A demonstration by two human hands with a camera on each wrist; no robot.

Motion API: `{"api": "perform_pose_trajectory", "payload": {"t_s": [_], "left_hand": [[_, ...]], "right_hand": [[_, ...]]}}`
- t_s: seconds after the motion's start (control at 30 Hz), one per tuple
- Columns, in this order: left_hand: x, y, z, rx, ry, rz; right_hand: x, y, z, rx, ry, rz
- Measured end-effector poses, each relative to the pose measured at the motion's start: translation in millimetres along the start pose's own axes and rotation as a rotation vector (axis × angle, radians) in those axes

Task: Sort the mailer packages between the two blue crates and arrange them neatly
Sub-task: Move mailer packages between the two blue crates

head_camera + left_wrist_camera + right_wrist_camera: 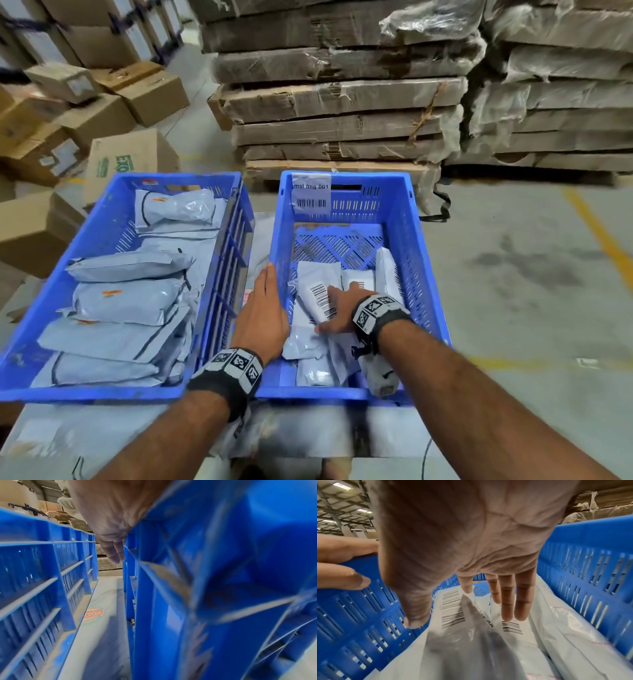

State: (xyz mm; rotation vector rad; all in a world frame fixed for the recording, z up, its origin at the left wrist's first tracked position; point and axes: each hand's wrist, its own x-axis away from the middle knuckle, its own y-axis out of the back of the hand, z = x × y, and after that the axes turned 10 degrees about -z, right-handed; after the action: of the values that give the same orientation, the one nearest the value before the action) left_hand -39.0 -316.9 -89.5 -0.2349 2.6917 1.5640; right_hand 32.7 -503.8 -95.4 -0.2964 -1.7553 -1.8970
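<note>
1. Grey mailers (pixel 318 301) are lying loose in the near half of the right crate (pixel 404 212), long axes running near-to-far.
2. Right hand (pixel 337 313) is hovering just above them, fingers spread, grasping nothing; it is nearer.
3. Left hand (pixel 265 308) is resting flat on that crate's left rim, fingers straight.
4. Left crate (pixel 102 219) is holding neatly rowed mailers.

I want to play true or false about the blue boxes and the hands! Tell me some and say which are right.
1. There are two blue crates side by side. True: the left crate and the right crate.
2. The right crate is stuffed full to its far end. False: its far floor shows bare.
3. The left hand rests on the right crate's left rim. True.
4. The right hand is in the left crate. False: it is in the right crate, over a barcoded mailer.
5. The left crate is empty. False: grey mailers fill it.
</note>
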Motion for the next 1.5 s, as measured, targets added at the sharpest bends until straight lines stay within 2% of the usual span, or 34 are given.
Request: {"api": "perform_pose_trajectory", "payload": {"t_s": [0.1,0.23,0.43,0.6,0.77,0.9,1.0,1.1,1.27,1.4,1.5], "left_hand": [[0,0,-1,-0.014,0.004,0.002],[-1,0,0,-0.058,-0.009,0.009],[-6,6,5,-0.263,-0.096,0.055],[-27,58,20,-0.241,-0.158,-0.068],[-56,137,90,-0.248,-0.126,-0.177],[-77,192,174,-0.344,-0.048,-0.224],[-84,222,235,-0.4,0.054,-0.177],[-84,237,284,-0.406,0.134,-0.139],[-77,230,331,-0.393,0.108,0.007],[-78,208,350,-0.321,0.005,0.063],[-82,199,361,-0.294,-0.04,0.067]], "right_hand": [[-2,9,-4,-0.002,0.025,-0.013],[-1,24,-2,0.02,0.061,-0.122],[-6,54,23,0.025,0.2,-0.361],[-14,85,62,0.004,0.279,-0.556],[-28,115,127,-0.023,0.38,-0.642],[-39,120,185,-0.044,0.469,-0.611],[-51,117,226,-0.046,0.534,-0.555],[-67,113,259,-0.024,0.535,-0.5],[-97,109,295,0.038,0.452,-0.404],[-126,111,312,0.107,0.374,-0.316],[-153,117,322,0.154,0.339,-0.333]]}}
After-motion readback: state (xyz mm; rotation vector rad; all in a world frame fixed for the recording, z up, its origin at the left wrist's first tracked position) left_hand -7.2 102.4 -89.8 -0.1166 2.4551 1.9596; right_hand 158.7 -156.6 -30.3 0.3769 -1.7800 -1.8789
